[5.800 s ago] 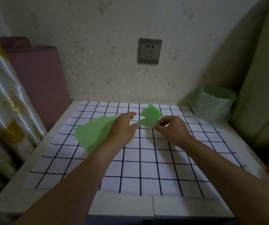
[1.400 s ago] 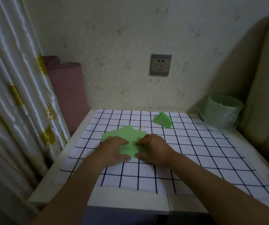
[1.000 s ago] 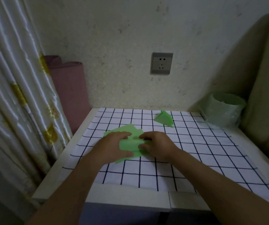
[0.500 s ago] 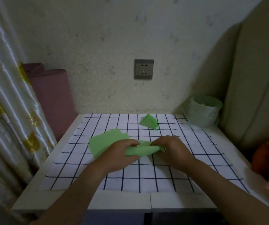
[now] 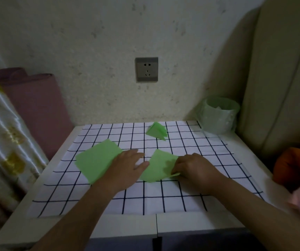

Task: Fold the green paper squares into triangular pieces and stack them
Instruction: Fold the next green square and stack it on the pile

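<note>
Green paper sheet mid-fold on checked cloth, both hands at it.
Sheet lies near cloth centre, partly folded, right edge lifted off the cloth. Right hand has fingers curled, pinching that right edge. Left hand is flat, fingers straight, palm down on cloth, thumb touching sheet's left edge, wrist side overlapping the pile of unfolded green squares just to the left. Folded green triangles sit at far edge of cloth, well apart from both hands; number in the stack cannot be told. Cloth covers white table. Green-lined bin at far right corner, wall socket above, pink roll and curtain on left, beige cushion on right.
</note>
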`<state>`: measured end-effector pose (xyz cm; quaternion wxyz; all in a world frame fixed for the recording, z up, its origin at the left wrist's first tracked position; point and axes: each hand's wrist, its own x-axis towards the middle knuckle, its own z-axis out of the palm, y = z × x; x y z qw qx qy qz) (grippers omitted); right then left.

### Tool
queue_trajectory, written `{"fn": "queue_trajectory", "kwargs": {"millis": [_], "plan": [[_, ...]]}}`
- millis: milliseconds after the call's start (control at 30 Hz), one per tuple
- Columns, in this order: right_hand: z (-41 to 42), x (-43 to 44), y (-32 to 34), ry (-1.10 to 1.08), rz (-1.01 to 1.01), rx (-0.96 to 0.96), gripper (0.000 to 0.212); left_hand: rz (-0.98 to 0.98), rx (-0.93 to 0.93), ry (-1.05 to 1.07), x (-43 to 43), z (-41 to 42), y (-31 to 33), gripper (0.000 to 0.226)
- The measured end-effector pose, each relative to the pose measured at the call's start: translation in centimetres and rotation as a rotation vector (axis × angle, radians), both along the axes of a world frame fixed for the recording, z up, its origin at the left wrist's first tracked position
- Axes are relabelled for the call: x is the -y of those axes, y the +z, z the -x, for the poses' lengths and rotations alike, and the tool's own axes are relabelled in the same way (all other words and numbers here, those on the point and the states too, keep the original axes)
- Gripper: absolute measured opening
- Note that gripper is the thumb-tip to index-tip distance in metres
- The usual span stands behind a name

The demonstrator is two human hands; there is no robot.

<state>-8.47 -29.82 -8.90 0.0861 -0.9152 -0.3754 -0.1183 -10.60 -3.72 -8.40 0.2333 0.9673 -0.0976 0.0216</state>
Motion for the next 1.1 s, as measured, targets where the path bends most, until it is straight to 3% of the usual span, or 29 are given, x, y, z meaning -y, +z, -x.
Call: {"fn": "queue_trajectory", "kwargs": {"millis": [133,233,333,500,633,733,900,1100], "plan": [[0.0,-1.0,0.1,-0.020,0.029,-0.083,0.029,0.115,-0.080,-0.175,0.9,0.7,0.3,0.049],[0.4,-1.4,0.8,-0.121,-0.137,-0.289,0.035,0.054,-0.009,-0.229,1.3,0.5,0.0,0.028],[0.2,-1.4,1.3,-0.166,-0.315,-0.495,0.039,0.125,-0.035,-0.163,1.3,0.1,-0.1,0.031],[-0.5,-1.8,1.2,-0.246,-0.404,-0.531,0.025,0.268,-0.074,-0.073,1.8,-0.2,0.0,0.013],[-0.5,-2.1,1.4,-0.236,-0.350,-0.480,0.017,0.327,-0.094,-0.030,2.4,-0.8,0.1,0.044],[-0.7,-2.6,1.2,-0.276,-0.250,-0.399,0.025,0.171,-0.113,0.037,2.9,-1.3,-0.3,0.064],[-1.2,-2.9,1.1,-0.322,-0.227,-0.357,0.028,-0.005,-0.091,0.129,3.7,-1.8,-0.6,0.071],[-1.7,-3.2,0.8,-0.281,-0.341,-0.385,0.027,0.074,-0.104,0.142,3.0,-3.0,-0.9,0.087]]}}
